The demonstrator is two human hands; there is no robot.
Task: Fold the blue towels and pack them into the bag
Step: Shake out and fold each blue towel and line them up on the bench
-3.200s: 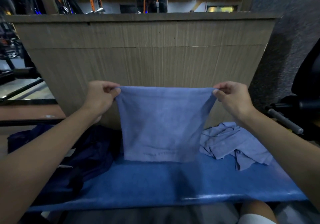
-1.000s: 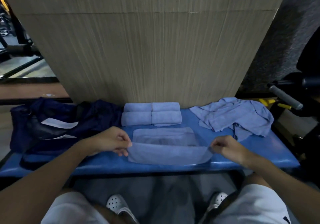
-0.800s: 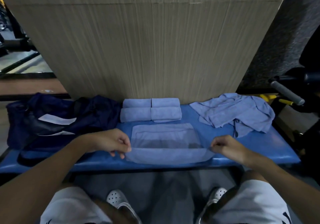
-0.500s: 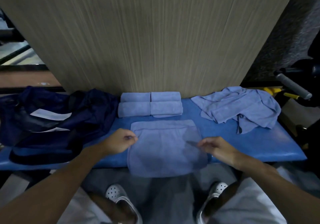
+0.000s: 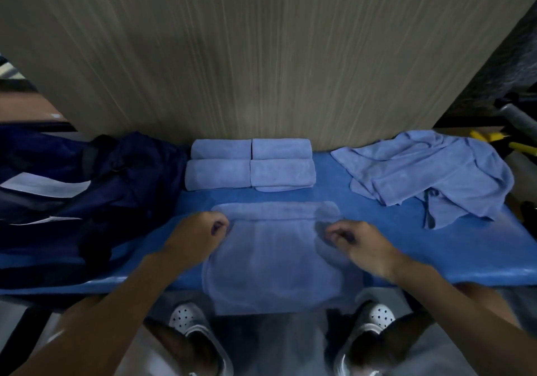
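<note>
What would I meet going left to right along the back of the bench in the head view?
Dark blue bag → four folded blue towels → heap of unfolded blue towels.

Dim all over. The wooden panel (image 5: 290, 56) is the palest surface, with a soft darker patch at its middle. A faint sheen lies along the bench (image 5: 479, 271) at its front edge. The left hand (image 5: 194, 239), right hand (image 5: 363, 248) and towel (image 5: 276, 265) are smeared with blur; straight lines splay toward the corners.

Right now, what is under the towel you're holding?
The towel, pinched by the left hand and right hand, lies on the blue bench; its near part hangs past the edge. The bench surface beneath is covered, so anything there is hidden.
</note>
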